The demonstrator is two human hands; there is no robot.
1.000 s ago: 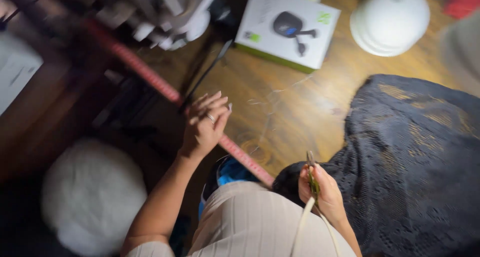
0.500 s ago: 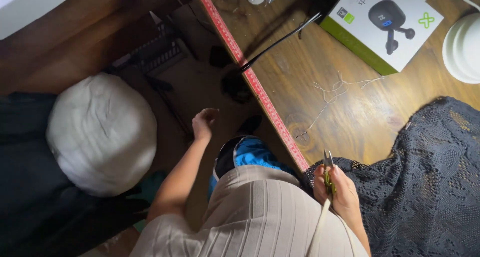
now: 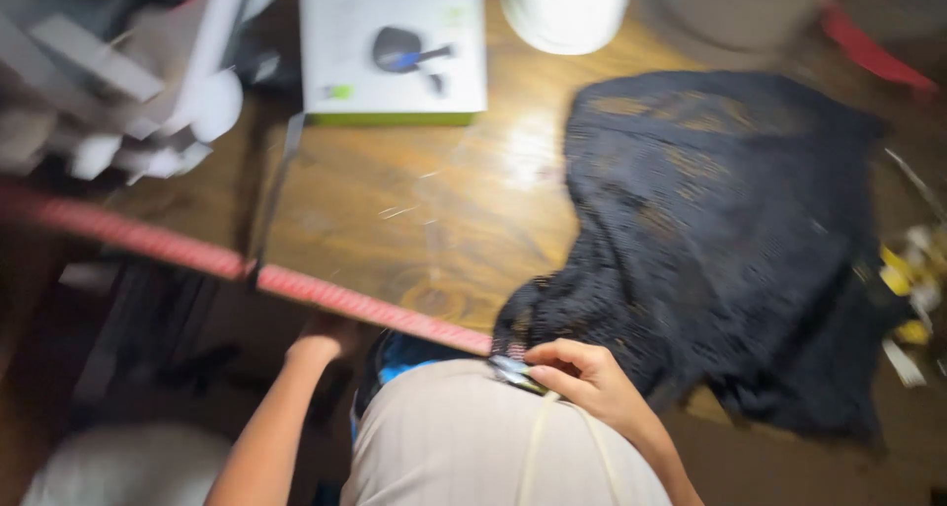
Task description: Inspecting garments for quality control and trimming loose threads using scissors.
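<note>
My right hand (image 3: 584,380) is closed around a small metal tool (image 3: 513,369), and a cream cord (image 3: 538,437) trails from it toward my body. The tool's tip rests at the near edge of a black lace fabric (image 3: 720,230) spread over the right side of the wooden table (image 3: 424,210). My left hand (image 3: 321,345) is lower left, just under the table's front edge and its red measuring tape strip (image 3: 326,294). Its fingers are blurred and partly hidden by the edge. The whole view is motion-blurred.
A white box picturing a dark device (image 3: 395,52) lies at the back of the table beside a white round object (image 3: 567,8). Pale clutter (image 3: 128,82) is piled at the back left. Yellow and white bits (image 3: 912,289) lie at the far right.
My left hand left the tabletop, dropped below the edge, and now sits just under the red tape. My right hand brought the tool up to the black fabric's near edge. The view swung.
</note>
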